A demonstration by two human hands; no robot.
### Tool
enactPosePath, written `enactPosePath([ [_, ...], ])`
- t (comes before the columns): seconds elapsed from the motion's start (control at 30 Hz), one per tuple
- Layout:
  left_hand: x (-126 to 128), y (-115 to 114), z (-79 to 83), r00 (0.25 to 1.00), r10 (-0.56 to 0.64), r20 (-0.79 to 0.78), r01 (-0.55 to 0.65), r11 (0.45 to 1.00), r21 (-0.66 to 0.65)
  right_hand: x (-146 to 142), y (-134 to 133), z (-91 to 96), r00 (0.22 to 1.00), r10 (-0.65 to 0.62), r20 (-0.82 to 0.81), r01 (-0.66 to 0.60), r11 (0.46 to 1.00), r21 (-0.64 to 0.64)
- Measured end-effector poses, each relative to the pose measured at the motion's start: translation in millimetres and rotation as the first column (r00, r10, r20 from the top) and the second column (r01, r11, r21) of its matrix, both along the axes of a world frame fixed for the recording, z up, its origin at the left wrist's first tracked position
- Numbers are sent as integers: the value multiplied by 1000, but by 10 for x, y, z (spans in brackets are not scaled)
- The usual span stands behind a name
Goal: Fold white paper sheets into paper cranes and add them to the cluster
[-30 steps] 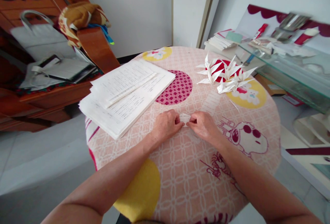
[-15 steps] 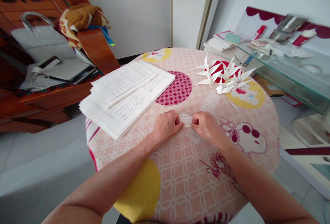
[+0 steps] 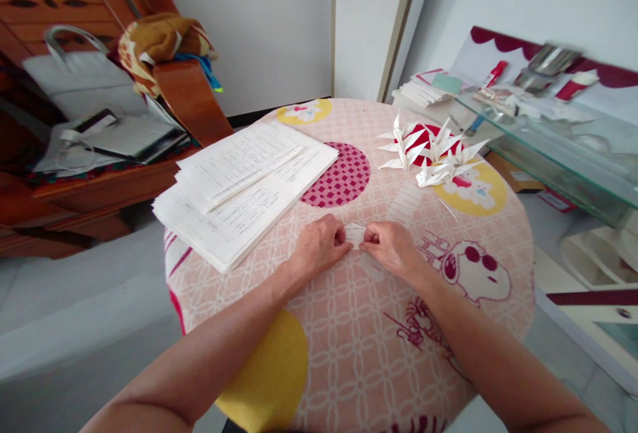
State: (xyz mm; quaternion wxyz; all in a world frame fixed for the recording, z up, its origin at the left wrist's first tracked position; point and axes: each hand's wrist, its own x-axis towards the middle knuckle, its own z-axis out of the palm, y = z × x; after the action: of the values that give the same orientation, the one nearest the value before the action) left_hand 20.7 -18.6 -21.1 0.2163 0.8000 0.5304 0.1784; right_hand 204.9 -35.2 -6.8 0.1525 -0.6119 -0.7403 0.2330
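Between my two hands is a small folded piece of white paper (image 3: 355, 235) with faint print on it. My left hand (image 3: 323, 240) pinches its left edge, fingers curled. On the opposite edge, my right hand (image 3: 391, 245) has thumb and fingers closed on the same paper. Both hands are low over the middle of the round table, and my fingers cover the paper's ends. Several folded white paper cranes (image 3: 433, 151) sit in a cluster beyond my right hand. To the far left of my hands lies a stack of printed sheets (image 3: 249, 187).
A patterned cloth (image 3: 339, 346) covers the round table (image 3: 508, 234). At right stands a glass shelf (image 3: 553, 147) with papers and a metal container (image 3: 553, 58). A wooden bench (image 3: 114, 187) at left holds a grey bag (image 3: 74, 81) and a brown cloth (image 3: 164, 38).
My right hand has shifted slightly left, closer to my left hand, so less of the paper shows between them. The view has tilted a little.
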Motion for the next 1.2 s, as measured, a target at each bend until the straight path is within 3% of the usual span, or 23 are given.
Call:
enactPosePath([
  [0.33, -187, 47, -59, 969, -135, 207, 133, 991, 21, 17, -4, 1, 999, -30, -29, 29, 999, -26],
  [0.5, -308, 189, -8, 921, -176, 348, 239, 960, -147, 30, 14, -35, 1000, -3, -30, 3, 1000, 0],
  [0.57, -283, 250, 12, 912, -142, 384, 211, 967, -144, 32, 23, -48, 1000, 10, -10, -10, 1000, 10],
  [0.8, 69, 277, 19, 994, -81, 80, 79, 996, 35, 24, 21, -32, 1000, 4, 23, -4, 1000, 5],
  [0.93, 93, 264, 58, 995, -73, 65, 75, 997, -35, 16, 2, -15, 999, -5, 53, 4, 1000, 11],
  [1.1, 44, 243, 55, 966, -23, 258, 63, 987, -148, -4, -12, 11, 987, -49, 151, 45, 999, 28],
  [1.2, 44, 215, 10, 863, 72, 500, 60, 968, -243, 13, -5, -2, 987, -83, 135, 70, 993, 99],
])
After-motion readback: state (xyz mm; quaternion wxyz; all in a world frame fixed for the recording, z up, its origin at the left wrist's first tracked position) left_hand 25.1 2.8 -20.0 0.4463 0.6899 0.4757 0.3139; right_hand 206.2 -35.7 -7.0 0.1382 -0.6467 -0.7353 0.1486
